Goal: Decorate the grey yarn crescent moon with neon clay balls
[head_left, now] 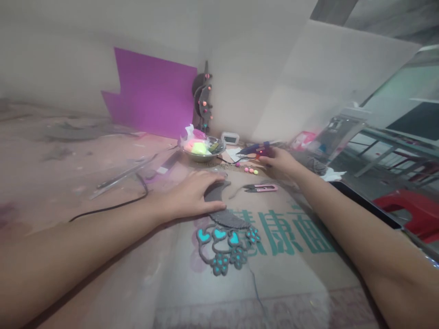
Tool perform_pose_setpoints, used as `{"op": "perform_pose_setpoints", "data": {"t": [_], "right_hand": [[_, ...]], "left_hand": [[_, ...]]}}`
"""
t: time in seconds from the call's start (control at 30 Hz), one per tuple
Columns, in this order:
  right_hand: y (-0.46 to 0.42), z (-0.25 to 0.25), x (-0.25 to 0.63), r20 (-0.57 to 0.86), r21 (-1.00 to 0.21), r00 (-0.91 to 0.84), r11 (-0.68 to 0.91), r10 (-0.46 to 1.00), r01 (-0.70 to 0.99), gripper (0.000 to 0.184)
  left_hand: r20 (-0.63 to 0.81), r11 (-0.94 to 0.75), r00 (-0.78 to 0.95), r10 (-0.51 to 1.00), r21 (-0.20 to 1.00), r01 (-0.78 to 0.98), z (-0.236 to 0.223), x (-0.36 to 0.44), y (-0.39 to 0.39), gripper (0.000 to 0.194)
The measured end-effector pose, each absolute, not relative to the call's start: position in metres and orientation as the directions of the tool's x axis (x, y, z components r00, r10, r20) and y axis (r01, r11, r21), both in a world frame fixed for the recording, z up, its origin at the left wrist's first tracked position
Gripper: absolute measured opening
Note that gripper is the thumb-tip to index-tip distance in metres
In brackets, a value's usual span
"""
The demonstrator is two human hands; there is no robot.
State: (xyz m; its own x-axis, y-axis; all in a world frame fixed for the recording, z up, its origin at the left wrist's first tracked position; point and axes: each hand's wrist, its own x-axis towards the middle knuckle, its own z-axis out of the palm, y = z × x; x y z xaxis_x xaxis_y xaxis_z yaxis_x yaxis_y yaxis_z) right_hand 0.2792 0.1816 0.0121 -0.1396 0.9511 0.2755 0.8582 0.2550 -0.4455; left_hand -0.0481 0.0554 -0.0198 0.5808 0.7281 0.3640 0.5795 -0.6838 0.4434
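Touching one grey crescent (231, 220) beside three teal hearts (219, 234).

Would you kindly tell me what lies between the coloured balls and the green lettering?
In the head view, pink-handled snips lie between the balls and the lettering, with grey thread beside them.

Snips (261, 188) right of the crescent (230, 220), bowl (202, 158) behind both

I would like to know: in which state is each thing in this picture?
Left hand: spread, touching the grey crescent.
Right hand: at the glue gun; grip unclear.
Glue gun: red light on.
Pink snips: blades apart, unheld.
Bowl: upright, heaped.
Purple sheet: standing upright.
Small display: upright, unreadable.
Coloured balls: lying loose.
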Motion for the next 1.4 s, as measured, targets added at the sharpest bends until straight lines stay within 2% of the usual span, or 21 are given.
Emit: {"op": "perform_pose_setpoints", "data": {"t": [0.23, 0.43, 0.6, 0.73, 0.87, 0.93, 1.03, 1.2, 1.33, 1.4], "right_hand": [[0.187, 0.001, 0.271, 0.248, -0.606, -0.005, 0.159, 0.969, 0.779, 0.032], [0.181, 0.013, 0.279, 0.27, -0.666, 0.04, 0.156, 0.962, 0.73, 0.027], [0.163, 0.043, 0.278, 0.313, -0.68, 0.077, 0.167, 0.946, 0.714, 0.02], [0.129, 0.07, 0.267, 0.361, -0.7, 0.008, 0.266, 0.932, 0.663, 0.027], [0.085, 0.076, 0.263, 0.405, -0.657, -0.136, 0.391, 0.904, 0.645, 0.02], [0.063, 0.07, 0.267, 0.371, -0.644, -0.185, 0.396, 0.91, 0.655, 0.02], [0.037, 0.059, 0.273, 0.225, -0.653, -0.268, 0.349, 0.937, 0.672, 0.028], [0.019, 0.05, 0.273, 0.094, -0.626, -0.449, 0.403, 0.889, 0.667, 0.044], [0.013, 0.043, 0.265, -0.065, -0.624, -0.389, 0.266, 0.919, 0.734, 0.049], [0.011, 0.039, 0.261, -0.048, -0.604, -0.336, 0.24, 0.941, 0.76, 0.047]], "left_hand": [[0.32, -0.68, 0.604, 0.73, 0.429, 0.594, -0.02, -0.05, 0.056, 0.069], [0.33, -0.699, 0.619, 0.712, 0.413, 0.584, -0.022, -0.051, 0.057, 0.066], [0.332, -0.697, 0.618, 0.713, 0.431, 0.573, -0.022, -0.053, 0.058, 0.062], [0.326, -0.7, 0.63, 0.705, 0.459, 0.547, -0.019, -0.054, 0.057, 0.052], [0.347, -0.751, 0.674, 0.652, 0.415, 0.513, -0.018, -0.053, 0.058, 0.048], [0.352, -0.767, 0.688, 0.634, 0.395, 0.505, -0.019, -0.052, 0.058, 0.044], [0.353, -0.774, 0.695, 0.627, 0.386, 0.502, -0.019, -0.052, 0.059, 0.04], [0.34, -0.758, 0.687, 0.642, 0.412, 0.505, -0.016, -0.055, 0.056, 0.048], [0.294, -0.807, 0.764, 0.574, 0.362, 0.467, -0.016, -0.057, 0.054, 0.049], [0.291, -0.81, 0.769, 0.569, 0.36, 0.463, -0.016, -0.056, 0.054, 0.048]]}}
